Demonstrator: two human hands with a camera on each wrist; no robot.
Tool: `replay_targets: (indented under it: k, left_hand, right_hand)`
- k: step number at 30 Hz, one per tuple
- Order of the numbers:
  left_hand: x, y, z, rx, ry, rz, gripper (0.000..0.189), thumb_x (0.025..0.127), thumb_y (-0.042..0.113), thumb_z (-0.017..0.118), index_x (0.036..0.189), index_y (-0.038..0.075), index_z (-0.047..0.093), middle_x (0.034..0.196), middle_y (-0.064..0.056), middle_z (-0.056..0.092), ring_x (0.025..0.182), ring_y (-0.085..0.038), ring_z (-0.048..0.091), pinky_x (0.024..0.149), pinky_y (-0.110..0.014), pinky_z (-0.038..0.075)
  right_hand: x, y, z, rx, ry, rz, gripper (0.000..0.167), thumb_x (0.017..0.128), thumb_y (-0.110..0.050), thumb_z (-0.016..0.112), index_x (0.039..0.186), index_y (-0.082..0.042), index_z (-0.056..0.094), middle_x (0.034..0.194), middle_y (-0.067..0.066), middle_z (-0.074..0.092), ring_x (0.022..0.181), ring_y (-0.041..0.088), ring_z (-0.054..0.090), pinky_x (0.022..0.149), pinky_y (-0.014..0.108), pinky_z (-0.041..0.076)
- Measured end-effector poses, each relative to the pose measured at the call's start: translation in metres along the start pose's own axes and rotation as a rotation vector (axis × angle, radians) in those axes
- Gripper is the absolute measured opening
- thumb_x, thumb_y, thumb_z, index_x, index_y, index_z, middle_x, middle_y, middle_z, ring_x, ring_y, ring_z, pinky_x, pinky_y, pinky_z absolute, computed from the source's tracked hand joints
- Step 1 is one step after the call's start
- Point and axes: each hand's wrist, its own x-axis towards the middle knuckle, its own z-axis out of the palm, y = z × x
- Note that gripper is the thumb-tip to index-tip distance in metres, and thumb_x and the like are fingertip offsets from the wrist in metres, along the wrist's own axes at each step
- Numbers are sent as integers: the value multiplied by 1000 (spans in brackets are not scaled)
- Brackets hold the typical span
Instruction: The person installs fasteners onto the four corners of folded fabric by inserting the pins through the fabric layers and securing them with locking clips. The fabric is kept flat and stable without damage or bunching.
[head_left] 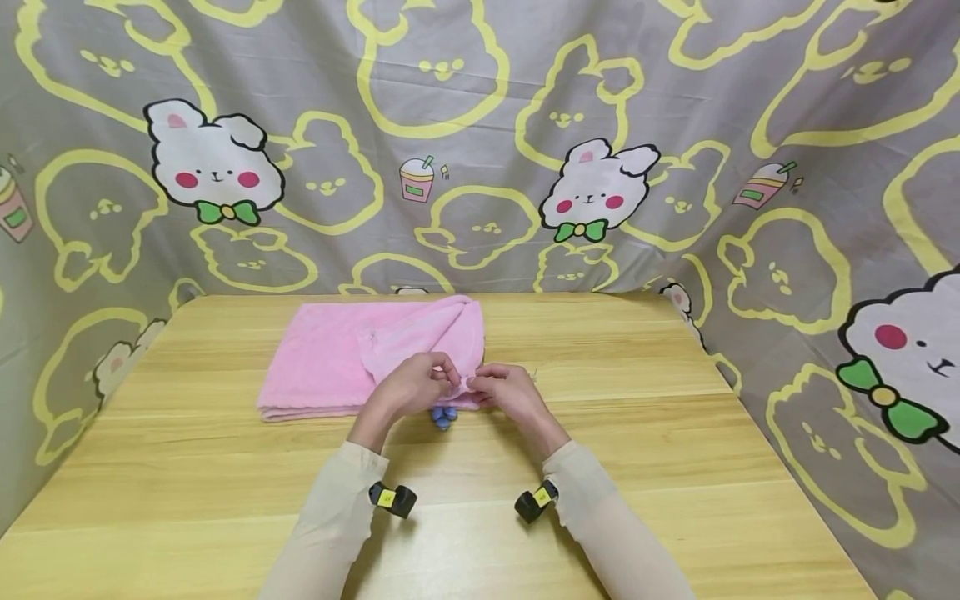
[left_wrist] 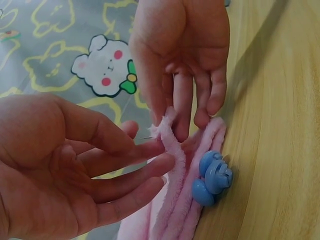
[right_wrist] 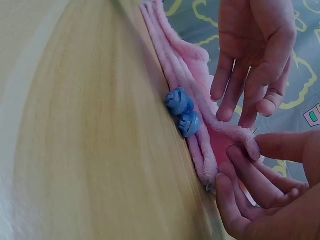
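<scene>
A folded pink plush cloth (head_left: 322, 350) lies on the table, one corner turned up between the hands. My right hand (head_left: 512, 393) pinches the raised edge of that cloth (right_wrist: 235, 132) between thumb and fingers. From the edge sticks a thin, needle-like sliver (left_wrist: 145, 137), pointing towards the left hand. My left hand (head_left: 411, 387) is close beside it, fingers fairly straight and fingertips at the cloth edge; its thumb lies apart from the sliver. Small rounded blue plastic pieces (left_wrist: 215, 175) sit against the cloth's front folds, below the hands.
A light wood-grain table (head_left: 465, 517) extends around the cloth. Behind it and at the sides hangs a grey curtain (head_left: 480, 100) with yellow outlines and white rabbits. Each sleeved forearm carries a small black wrist camera (head_left: 393, 500).
</scene>
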Motion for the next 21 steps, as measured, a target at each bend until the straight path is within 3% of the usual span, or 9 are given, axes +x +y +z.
replay_targets:
  k: [5, 10, 14, 21]
  left_hand:
    - [0, -2, -1, -45, 6, -43, 13, 95, 7, 58, 106, 1, 61, 93, -13, 72, 75, -18, 62, 65, -27, 46]
    - [2, -5, -2, -58, 42, -62, 23, 97, 12, 61, 118, 2, 62, 107, -15, 75, 92, -24, 71, 80, -33, 53]
    - [6, -9, 0, -44, 68, -31, 15, 93, 10, 67, 106, 7, 72, 103, -13, 76, 90, -22, 72, 82, -36, 54]
    - [12, -16, 10, -25, 150, -14, 6, 85, 10, 75, 90, 13, 75, 88, -5, 77, 78, -17, 69, 72, -29, 52]
  right_hand:
    - [1, 1, 1, 9, 5, 4, 24, 89, -12, 72, 108, 4, 72, 86, 11, 75, 72, 14, 68, 74, 32, 59]
    - [1, 2, 2, 25, 5, 6, 24, 89, -11, 72, 107, 4, 73, 85, 10, 74, 72, 14, 68, 74, 32, 59]
    - [1, 1, 3, 29, 9, 6, 24, 89, -11, 72, 106, 5, 72, 83, 10, 74, 70, 14, 68, 73, 32, 59]
    - [0, 0, 3, 13, 8, 10, 24, 88, -10, 71, 108, 5, 73, 86, 11, 75, 73, 14, 68, 74, 32, 59]
